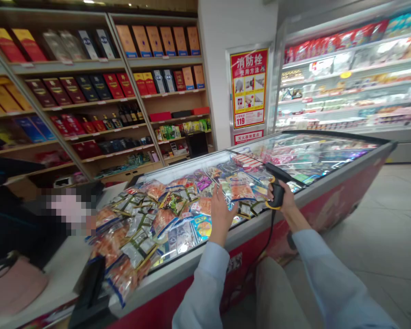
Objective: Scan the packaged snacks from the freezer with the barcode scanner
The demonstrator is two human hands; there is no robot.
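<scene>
Right hand grip: The right hand [285, 202] is closing tight around the handle of a black plastic barcode scanner [277, 193] with a yellow ring on it, and it is pointing the scanner's head toward the far left.
Left hand grip: The left hand [220, 212] is staying open with its fingers spread, holding nothing. It is just above the packets, and I cannot tell if it is touching them.
Scanner cord: A thin black cord [270, 233] is hanging down from the scanner, past the freezer's side.
Under the hands: Shiny clear plastic snack packets [154, 224] with orange food inside are lying in a big heap, filling the near left part of the freezer.
Freezer: A long chest freezer with a grey rim and red sides [205, 261] is standing in front of the person, and a glass lid [315, 155] is covering its far right part.
Sleeves: Light blue shirt sleeves [205, 292] are reaching forward over the near rim.
Far left: Wooden shelves [123, 103] are holding rows of red, blue and tan boxes.
Far right: A bright glass-front fridge [342, 77] is holding many packs of food.
</scene>
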